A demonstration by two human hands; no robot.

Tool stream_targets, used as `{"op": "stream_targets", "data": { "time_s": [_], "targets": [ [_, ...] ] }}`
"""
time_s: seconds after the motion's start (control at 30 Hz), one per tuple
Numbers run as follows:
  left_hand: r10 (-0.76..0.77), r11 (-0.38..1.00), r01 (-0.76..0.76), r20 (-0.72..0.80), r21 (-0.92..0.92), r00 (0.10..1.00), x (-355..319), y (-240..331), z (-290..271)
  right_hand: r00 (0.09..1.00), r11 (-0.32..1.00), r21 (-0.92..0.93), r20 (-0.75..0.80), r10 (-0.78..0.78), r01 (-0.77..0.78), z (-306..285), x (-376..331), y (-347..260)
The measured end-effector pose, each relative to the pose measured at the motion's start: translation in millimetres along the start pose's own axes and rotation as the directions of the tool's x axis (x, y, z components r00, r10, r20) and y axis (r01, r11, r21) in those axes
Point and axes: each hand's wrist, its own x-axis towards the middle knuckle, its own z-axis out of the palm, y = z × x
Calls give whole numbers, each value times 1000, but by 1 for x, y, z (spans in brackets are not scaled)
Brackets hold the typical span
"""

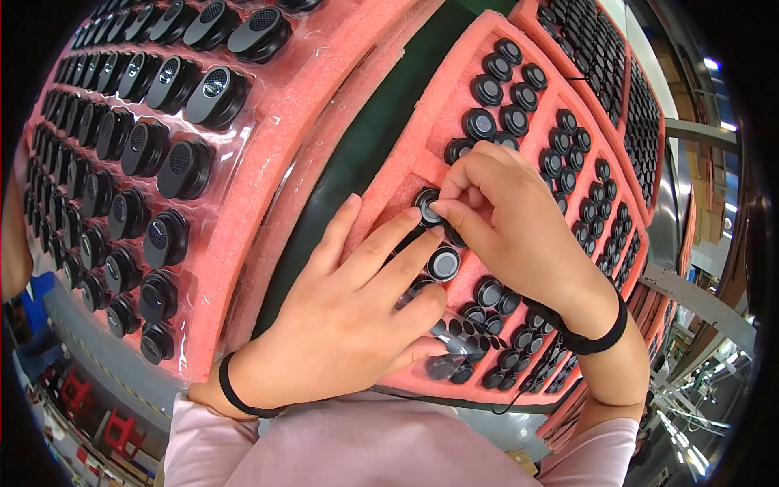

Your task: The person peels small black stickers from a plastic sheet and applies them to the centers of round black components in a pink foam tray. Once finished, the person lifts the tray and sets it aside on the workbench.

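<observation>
No text, label, number or sign can be read on the round black plastic parts with pale grey circular faces (443,265), nor on the clear plastic sheet (469,334), which shows only black dots in rows. The elongated black parts with rounded ends and mesh-textured faces (185,166) show no readable lettering; some have a small light mark or glint, too small to tell. The pink foam tray (445,93) bears no legible print either.
</observation>
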Motion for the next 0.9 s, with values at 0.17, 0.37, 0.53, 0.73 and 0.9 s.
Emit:
{"op": "stream_targets", "data": {
  "time_s": [0.17,0.37,0.53,0.73,0.9],
  "targets": [
    [-2,1000,2,4,-6,1000,0,1,-1,999,1000,6,8,31,-31,-1,0,-1],
    [-11,1000,11,5,-16,1000,-1,3,-3,991,986,112,-14,130,-127,-7,-3,-4],
    [25,999,-28,-86,-32,996,-4,6,-6,986,959,231,53,156,-164,-32,-30,-22],
    [40,995,-55,-166,-86,985,-1,18,-9,977,917,398,203,-66,-20,-43,-67,-34],
    [26,986,-57,-188,-159,982,1,29,-9,989,906,423,136,-49,-13,-38,-79,-43]
  ]
}}
